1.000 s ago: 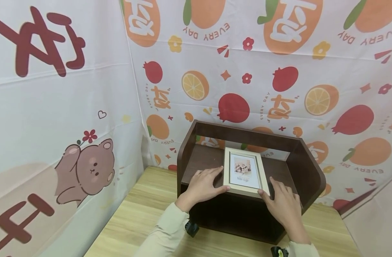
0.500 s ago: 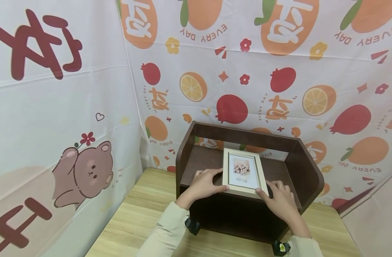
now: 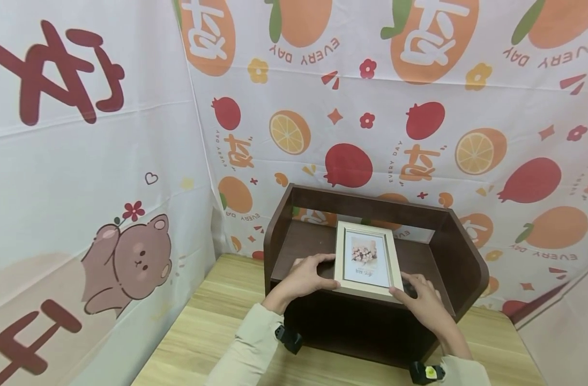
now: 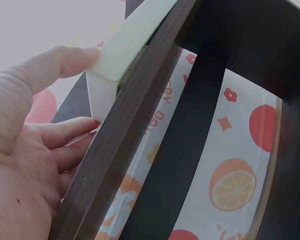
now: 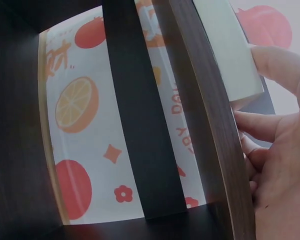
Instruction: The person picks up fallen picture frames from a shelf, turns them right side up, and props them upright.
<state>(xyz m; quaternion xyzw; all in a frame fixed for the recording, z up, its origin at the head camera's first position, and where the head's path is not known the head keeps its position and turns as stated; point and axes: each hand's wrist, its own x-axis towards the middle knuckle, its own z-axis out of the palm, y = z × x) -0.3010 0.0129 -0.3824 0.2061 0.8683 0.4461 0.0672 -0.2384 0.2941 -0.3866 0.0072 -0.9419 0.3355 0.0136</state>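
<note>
A cream picture frame lies face up on the upper shelf of a dark brown desk shelf. Its near edge is at the shelf's front edge. My left hand holds the near left corner, thumb on the front edge and index finger at the side. At the near right corner, my right hand does the same with thumb and bent index finger. Both wrist views show thumb and index fingertips on the frame's ends, beside the shelf board. The frame's underside is hidden.
The desk shelf stands on a light wood table, with a dark open compartment below the upper board. Upright side panels flank the frame. Printed cloth hangs behind, and another cloth hangs at the left.
My right fingers have drawn in from lying stretched beside the frame to bending against its side. The left hand has shifted only slightly. The frame stays in nearly the same place.
</note>
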